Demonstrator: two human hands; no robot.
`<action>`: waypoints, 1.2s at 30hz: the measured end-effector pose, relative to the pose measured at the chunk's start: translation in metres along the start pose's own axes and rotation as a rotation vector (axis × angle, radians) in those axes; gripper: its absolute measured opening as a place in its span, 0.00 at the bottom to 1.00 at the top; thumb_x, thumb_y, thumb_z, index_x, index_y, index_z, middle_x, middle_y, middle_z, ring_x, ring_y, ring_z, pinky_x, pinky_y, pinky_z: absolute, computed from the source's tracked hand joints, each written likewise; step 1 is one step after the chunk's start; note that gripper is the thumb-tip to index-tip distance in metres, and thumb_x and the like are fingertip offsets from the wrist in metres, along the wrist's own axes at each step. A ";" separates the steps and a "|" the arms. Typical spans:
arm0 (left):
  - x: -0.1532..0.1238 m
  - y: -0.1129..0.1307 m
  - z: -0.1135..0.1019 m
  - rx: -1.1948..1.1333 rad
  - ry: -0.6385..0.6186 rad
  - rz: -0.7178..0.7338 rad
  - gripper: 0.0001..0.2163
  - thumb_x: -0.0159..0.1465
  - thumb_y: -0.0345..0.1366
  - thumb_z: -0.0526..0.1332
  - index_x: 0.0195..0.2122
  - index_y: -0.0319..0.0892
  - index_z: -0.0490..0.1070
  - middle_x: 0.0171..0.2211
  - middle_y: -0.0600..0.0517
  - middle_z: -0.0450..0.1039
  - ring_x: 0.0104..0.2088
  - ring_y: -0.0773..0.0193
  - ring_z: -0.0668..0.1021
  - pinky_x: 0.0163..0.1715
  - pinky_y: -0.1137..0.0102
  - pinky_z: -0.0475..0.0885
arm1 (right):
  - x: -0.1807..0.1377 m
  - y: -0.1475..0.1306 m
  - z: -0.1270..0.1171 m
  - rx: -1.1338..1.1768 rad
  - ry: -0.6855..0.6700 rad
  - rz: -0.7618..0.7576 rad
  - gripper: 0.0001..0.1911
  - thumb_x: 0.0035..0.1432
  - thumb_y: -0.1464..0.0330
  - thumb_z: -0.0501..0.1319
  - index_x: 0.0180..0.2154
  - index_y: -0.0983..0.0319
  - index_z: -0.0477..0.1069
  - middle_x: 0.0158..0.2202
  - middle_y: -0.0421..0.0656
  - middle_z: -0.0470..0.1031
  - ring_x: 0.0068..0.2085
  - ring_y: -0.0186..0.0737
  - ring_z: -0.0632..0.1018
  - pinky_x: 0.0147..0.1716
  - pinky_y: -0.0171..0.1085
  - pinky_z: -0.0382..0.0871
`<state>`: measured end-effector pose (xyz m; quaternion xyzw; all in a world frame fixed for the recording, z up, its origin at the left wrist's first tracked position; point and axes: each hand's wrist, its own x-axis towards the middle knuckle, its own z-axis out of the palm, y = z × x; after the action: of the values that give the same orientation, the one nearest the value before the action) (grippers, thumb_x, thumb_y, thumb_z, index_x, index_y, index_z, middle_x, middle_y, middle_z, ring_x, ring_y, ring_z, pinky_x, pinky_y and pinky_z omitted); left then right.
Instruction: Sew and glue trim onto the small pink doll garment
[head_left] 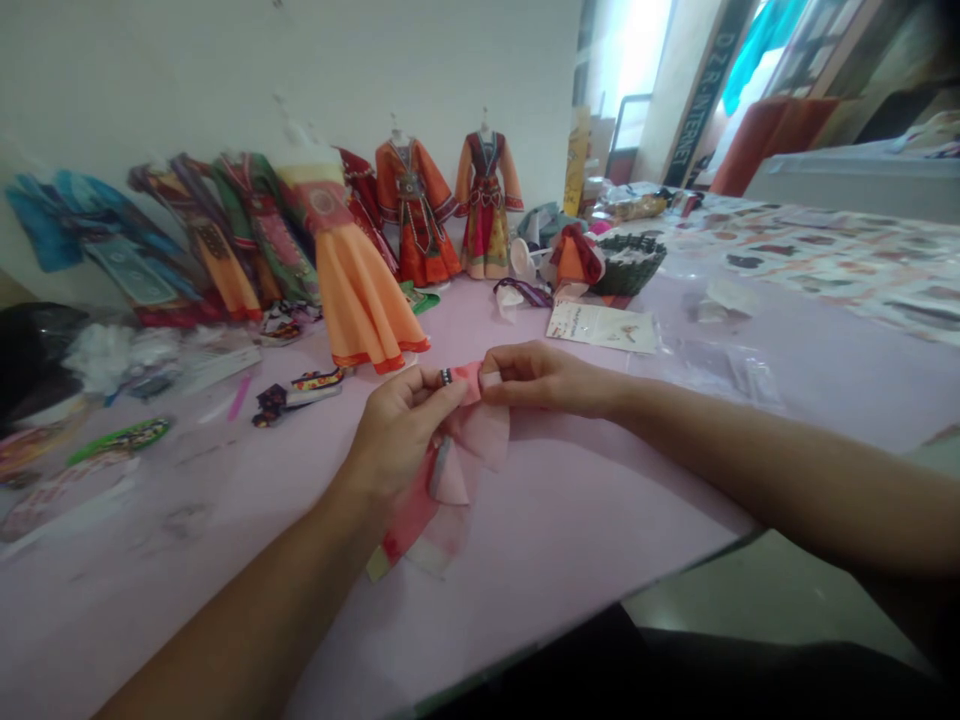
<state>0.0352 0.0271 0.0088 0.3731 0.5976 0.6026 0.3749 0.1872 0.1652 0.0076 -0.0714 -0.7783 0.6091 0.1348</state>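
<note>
Between my two hands hangs a small pink doll garment (480, 435), its pale pink panels drooping over the table. My left hand (397, 425) pinches its top band between thumb and forefinger, beside a dark beaded trim (447, 377). With fingers and thumb pressed together, my right hand (536, 378) grips the other end of the band. The lower part of the garment (416, 520) spreads below my left hand and ends in a yellowish corner. Just beyond my hands stands a doll form in an orange dress (360, 290).
Several dressed doll forms (416, 215) line the wall. A dark woven basket (634, 262), a printed card (600, 327) and clear plastic bags (720, 370) lie to the right. On the left are patterned ribbons (296, 392), a pink stick (239, 397) and a green-edged oval piece (120, 440). The table edge (585, 620) runs near me.
</note>
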 end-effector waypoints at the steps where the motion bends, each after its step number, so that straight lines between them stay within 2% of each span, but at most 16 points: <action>1: 0.000 0.000 0.000 -0.033 0.004 -0.018 0.10 0.55 0.37 0.71 0.26 0.42 0.71 0.20 0.56 0.70 0.21 0.70 0.67 0.22 0.73 0.59 | 0.000 0.001 0.000 -0.019 -0.003 -0.014 0.19 0.61 0.55 0.68 0.32 0.62 0.65 0.29 0.35 0.61 0.30 0.31 0.62 0.29 0.33 0.56; 7: 0.001 0.003 -0.003 -0.174 0.067 -0.016 0.09 0.54 0.32 0.69 0.26 0.42 0.68 0.22 0.58 0.69 0.23 0.71 0.74 0.24 0.74 0.64 | 0.001 0.006 0.000 -0.134 -0.011 -0.072 0.14 0.63 0.60 0.65 0.34 0.63 0.66 0.30 0.36 0.61 0.30 0.32 0.61 0.29 0.33 0.55; 12: 0.001 0.003 -0.003 -0.129 0.060 -0.032 0.07 0.57 0.34 0.68 0.32 0.42 0.70 0.24 0.56 0.73 0.25 0.69 0.76 0.28 0.73 0.68 | 0.001 0.004 0.003 -0.149 -0.007 -0.101 0.12 0.63 0.62 0.63 0.34 0.62 0.65 0.29 0.36 0.62 0.31 0.32 0.62 0.29 0.33 0.56; 16: 0.002 0.002 -0.001 -0.140 0.017 -0.021 0.11 0.55 0.33 0.72 0.36 0.40 0.71 0.26 0.55 0.76 0.26 0.70 0.76 0.31 0.73 0.70 | 0.000 0.004 0.005 -0.245 0.015 -0.122 0.10 0.62 0.63 0.63 0.33 0.62 0.66 0.27 0.35 0.60 0.29 0.32 0.61 0.28 0.33 0.55; 19: 0.002 0.001 0.000 -0.143 -0.021 -0.023 0.12 0.52 0.31 0.74 0.34 0.39 0.73 0.26 0.56 0.75 0.27 0.71 0.75 0.31 0.75 0.70 | 0.000 0.005 0.005 -0.309 0.027 -0.140 0.09 0.62 0.65 0.62 0.33 0.62 0.67 0.26 0.35 0.60 0.28 0.32 0.61 0.27 0.33 0.55; 25: 0.001 0.001 0.000 -0.191 0.029 -0.039 0.10 0.52 0.30 0.73 0.34 0.39 0.76 0.31 0.55 0.76 0.31 0.70 0.76 0.33 0.75 0.71 | -0.001 0.005 0.005 -0.342 0.035 -0.168 0.07 0.63 0.66 0.62 0.34 0.62 0.68 0.26 0.34 0.59 0.28 0.31 0.60 0.27 0.33 0.54; 31: 0.001 0.005 -0.001 -0.205 0.024 -0.035 0.10 0.51 0.30 0.73 0.34 0.39 0.77 0.32 0.53 0.78 0.35 0.68 0.78 0.38 0.74 0.73 | -0.003 -0.002 0.009 -0.209 0.039 -0.160 0.13 0.65 0.61 0.64 0.33 0.62 0.67 0.27 0.35 0.64 0.28 0.31 0.64 0.28 0.33 0.58; 36: 0.001 0.007 -0.001 -0.202 0.017 -0.031 0.10 0.50 0.29 0.73 0.34 0.39 0.77 0.30 0.54 0.76 0.32 0.70 0.76 0.35 0.75 0.71 | -0.005 -0.007 0.009 -0.013 0.056 -0.163 0.20 0.68 0.53 0.62 0.31 0.62 0.67 0.27 0.39 0.72 0.29 0.33 0.73 0.31 0.35 0.66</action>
<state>0.0337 0.0275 0.0157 0.3190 0.5426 0.6570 0.4149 0.1897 0.1536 0.0116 -0.0260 -0.7814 0.5888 0.2052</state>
